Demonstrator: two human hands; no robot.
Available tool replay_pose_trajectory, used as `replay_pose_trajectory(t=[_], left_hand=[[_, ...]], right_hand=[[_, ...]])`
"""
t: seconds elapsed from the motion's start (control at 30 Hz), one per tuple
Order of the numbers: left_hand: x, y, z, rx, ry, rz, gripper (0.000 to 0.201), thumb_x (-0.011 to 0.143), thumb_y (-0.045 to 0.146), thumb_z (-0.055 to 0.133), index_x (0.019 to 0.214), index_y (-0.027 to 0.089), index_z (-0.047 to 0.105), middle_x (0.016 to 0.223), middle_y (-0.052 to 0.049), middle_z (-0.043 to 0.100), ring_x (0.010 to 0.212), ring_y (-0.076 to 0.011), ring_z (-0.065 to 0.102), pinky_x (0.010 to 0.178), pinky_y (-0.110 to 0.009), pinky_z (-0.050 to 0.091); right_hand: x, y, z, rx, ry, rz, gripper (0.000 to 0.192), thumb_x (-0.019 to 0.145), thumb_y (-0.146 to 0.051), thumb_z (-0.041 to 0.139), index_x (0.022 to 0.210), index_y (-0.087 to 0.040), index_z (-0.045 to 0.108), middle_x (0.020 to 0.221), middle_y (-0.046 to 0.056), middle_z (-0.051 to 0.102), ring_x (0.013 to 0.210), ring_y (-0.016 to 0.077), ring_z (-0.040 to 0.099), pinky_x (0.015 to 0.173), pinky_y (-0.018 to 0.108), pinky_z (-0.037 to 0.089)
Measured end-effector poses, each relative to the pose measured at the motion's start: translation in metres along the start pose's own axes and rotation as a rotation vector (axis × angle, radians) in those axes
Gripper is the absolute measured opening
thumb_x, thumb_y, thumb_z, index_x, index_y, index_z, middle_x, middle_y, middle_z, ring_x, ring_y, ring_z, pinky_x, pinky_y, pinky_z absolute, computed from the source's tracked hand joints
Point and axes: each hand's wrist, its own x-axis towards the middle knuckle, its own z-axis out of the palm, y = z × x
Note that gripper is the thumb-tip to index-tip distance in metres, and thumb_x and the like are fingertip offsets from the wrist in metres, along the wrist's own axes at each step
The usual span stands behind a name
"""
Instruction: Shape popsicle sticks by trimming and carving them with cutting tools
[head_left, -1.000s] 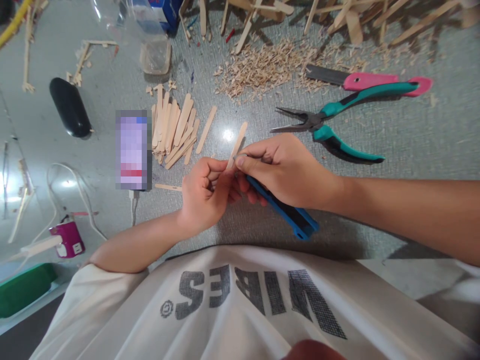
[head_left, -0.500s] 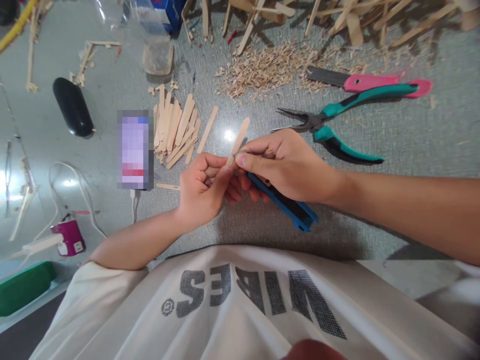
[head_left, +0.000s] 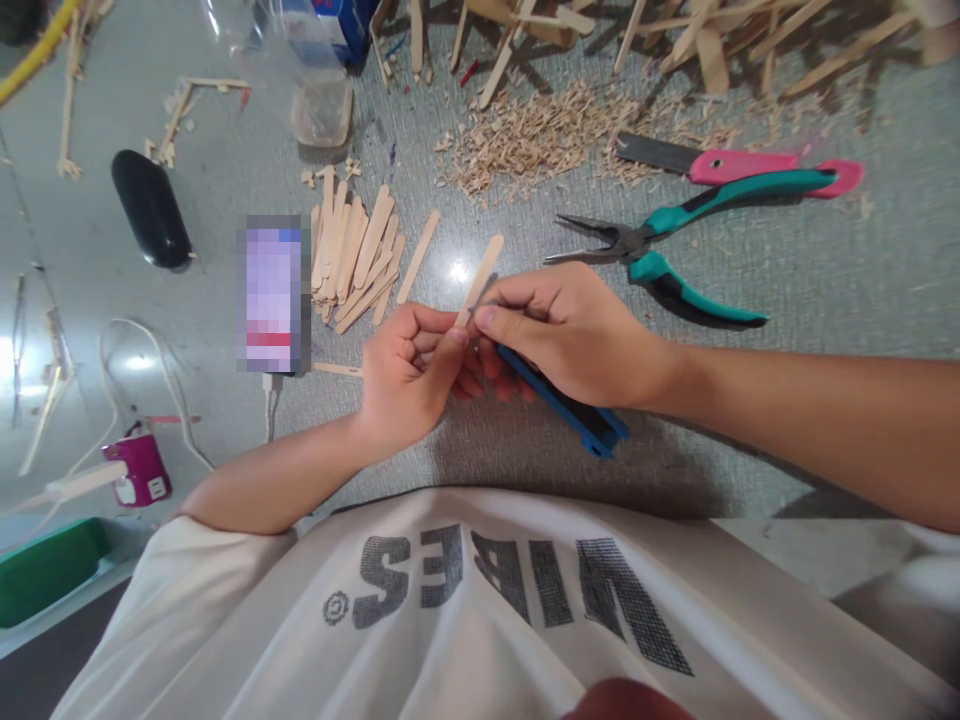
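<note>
My left hand [head_left: 412, 375] pinches the near end of a flat wooden craft stick [head_left: 482, 272], which points up and away over the grey table [head_left: 825, 290]. My right hand [head_left: 574, 335] grips a blue utility knife [head_left: 570, 410]; its blade end meets the stick right by my left fingertips, and the blue handle sticks out below my palm. A pile of several more craft sticks [head_left: 352, 255] lies just left of my hands, with one loose stick [head_left: 418, 256] beside it.
Teal-handled pliers [head_left: 675, 235] and a pink-handled tool [head_left: 739, 165] lie to the right, wood shavings [head_left: 555, 135] behind them. A phone [head_left: 271, 295] with a cable, a black oval case [head_left: 152, 208], a magenta plug [head_left: 139, 470] and a green tray [head_left: 45, 570] sit left.
Both hands stay together on the stick; the knife handle has drawn slightly up and in toward my palm. The view has shifted a little.
</note>
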Motion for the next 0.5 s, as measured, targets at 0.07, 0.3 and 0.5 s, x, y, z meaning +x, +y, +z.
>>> replay_pose_trajectory(t=[0.07, 0.3, 0.5], left_hand=[[-0.0006, -0.0011, 0.0005, -0.002, 0.005, 0.018, 0.044, 0.096, 0.056, 0.082, 0.091, 0.021, 0.057, 0.065, 0.002, 0.078, 0.047, -0.0116, 0.071, 0.042, -0.018, 0.054], [-0.0011, -0.004, 0.0015, 0.009, 0.04, 0.002, 0.05, 0.091, 0.063, 0.084, 0.092, 0.02, 0.057, 0.063, 0.003, 0.075, 0.046, -0.011, 0.068, 0.044, -0.019, 0.055], [-0.002, -0.0081, -0.0005, 0.017, 0.035, 0.031, 0.057, 0.087, 0.069, 0.084, 0.09, 0.022, 0.054, 0.068, 0.002, 0.077, 0.049, -0.0102, 0.068, 0.047, -0.02, 0.055]], right_hand=[[0.0003, -0.0007, 0.0003, -0.009, -0.003, -0.001, 0.039, 0.105, -0.014, 0.064, 0.065, -0.017, 0.064, 0.059, 0.001, 0.068, 0.045, 0.0095, 0.062, 0.039, 0.019, 0.046], [0.0013, 0.0012, 0.0016, 0.025, -0.015, -0.035, 0.04, 0.103, -0.021, 0.07, 0.063, -0.017, 0.063, 0.058, 0.0, 0.067, 0.046, 0.0091, 0.062, 0.04, 0.018, 0.048], [-0.0002, 0.0059, 0.0068, 0.061, 0.044, -0.1, 0.035, 0.094, -0.036, 0.087, 0.076, -0.019, 0.062, 0.056, -0.004, 0.064, 0.043, 0.008, 0.058, 0.039, 0.019, 0.047]])
